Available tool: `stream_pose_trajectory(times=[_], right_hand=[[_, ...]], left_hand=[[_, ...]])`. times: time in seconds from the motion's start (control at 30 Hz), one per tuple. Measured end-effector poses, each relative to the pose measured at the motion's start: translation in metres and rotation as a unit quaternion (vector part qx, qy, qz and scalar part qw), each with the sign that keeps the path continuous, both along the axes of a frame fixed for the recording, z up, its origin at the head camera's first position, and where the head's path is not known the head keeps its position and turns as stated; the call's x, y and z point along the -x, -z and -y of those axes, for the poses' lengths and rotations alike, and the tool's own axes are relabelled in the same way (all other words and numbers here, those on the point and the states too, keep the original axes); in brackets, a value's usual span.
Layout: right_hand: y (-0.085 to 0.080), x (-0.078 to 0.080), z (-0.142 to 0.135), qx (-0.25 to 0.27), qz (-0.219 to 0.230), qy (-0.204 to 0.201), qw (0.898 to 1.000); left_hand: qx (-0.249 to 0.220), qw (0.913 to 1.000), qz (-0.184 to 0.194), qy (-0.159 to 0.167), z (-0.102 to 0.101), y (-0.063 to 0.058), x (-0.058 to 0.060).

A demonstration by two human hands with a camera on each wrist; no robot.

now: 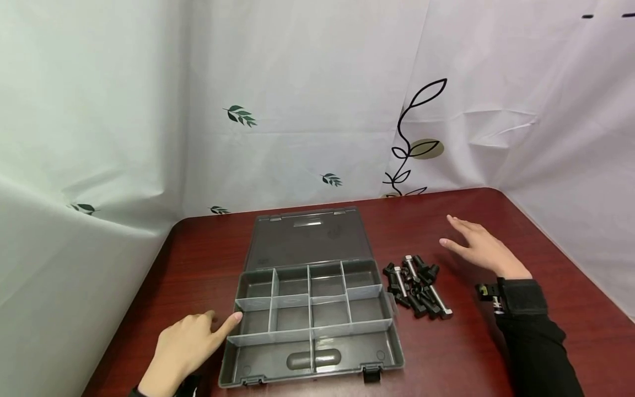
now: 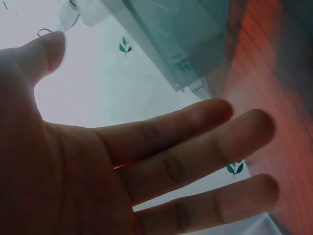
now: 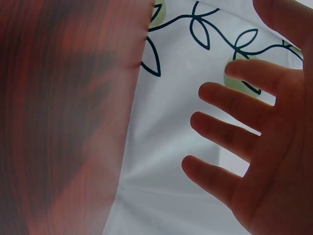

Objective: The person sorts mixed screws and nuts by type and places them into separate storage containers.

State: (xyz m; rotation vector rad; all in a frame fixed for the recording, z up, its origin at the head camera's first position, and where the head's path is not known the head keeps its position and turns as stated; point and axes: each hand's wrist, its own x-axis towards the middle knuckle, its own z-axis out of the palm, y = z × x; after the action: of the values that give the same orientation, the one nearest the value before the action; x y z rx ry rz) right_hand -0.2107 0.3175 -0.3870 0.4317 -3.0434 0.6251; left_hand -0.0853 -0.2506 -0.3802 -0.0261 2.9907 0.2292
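A grey plastic compartment box [image 1: 270, 357] lies on the table with its lid [image 1: 307, 240] folded back behind it. Clear dividers split it into several compartments, and none holds anything. Beside its left wall is my left hand [image 1: 186, 342], fingers loosely extended and holding nothing. The thumb reaches over the box's left edge; whether it touches is unclear. To the right of the box lies a pile of black bolts [image 1: 420, 310], with a few silver bolts [image 1: 439, 300] among them. My right hand [image 1: 483, 248] hovers right of the pile, fingers spread and palm bare [image 3: 279, 147].
The dark red wooden table [image 1: 461, 353] meets white cloth [image 1: 317, 99] with leaf prints at the back and both sides. A black latch [image 1: 371, 375] hangs from the box's front edge. Dark straps [image 1: 523, 296] circle the right wrist.
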Motion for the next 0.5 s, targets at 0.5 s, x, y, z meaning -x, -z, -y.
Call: stream_pose_trajectory(times=[0.5], right_hand=[[0.003,0.002,0.010,-0.006,0.001,-0.031,0.999]], left_hand=[[-0.029,0.9995,-0.001,0.014,-0.004,0.008,-0.020]])
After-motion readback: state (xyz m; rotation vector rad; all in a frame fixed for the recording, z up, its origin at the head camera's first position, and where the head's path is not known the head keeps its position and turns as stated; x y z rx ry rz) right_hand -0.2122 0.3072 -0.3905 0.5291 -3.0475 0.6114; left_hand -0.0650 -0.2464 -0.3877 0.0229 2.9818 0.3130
